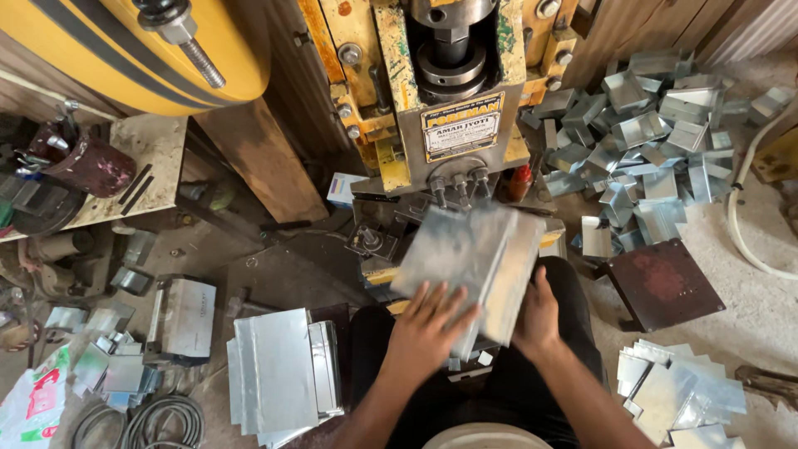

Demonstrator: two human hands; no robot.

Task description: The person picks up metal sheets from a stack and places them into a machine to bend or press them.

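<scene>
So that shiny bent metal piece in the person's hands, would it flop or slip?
The metal piece probably stays stiff: its folded edge holds shape. Likely light, since thin sheet. Perhaps slippery, being shiny; left hand lies flat on it, right hand at its edge.

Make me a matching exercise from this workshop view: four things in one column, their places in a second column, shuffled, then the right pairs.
Things:
1. folded metal box
2. stack of flat sheets
3. heap of bent metal pieces
4. rusty square plate

Places:
A. on the floor to the person's left
B. piled at upper right, beside the press
C. held between the left hand and right hand
D. on the floor just right of the person's knee

Pairs: 1-C, 2-A, 3-B, 4-D
</scene>
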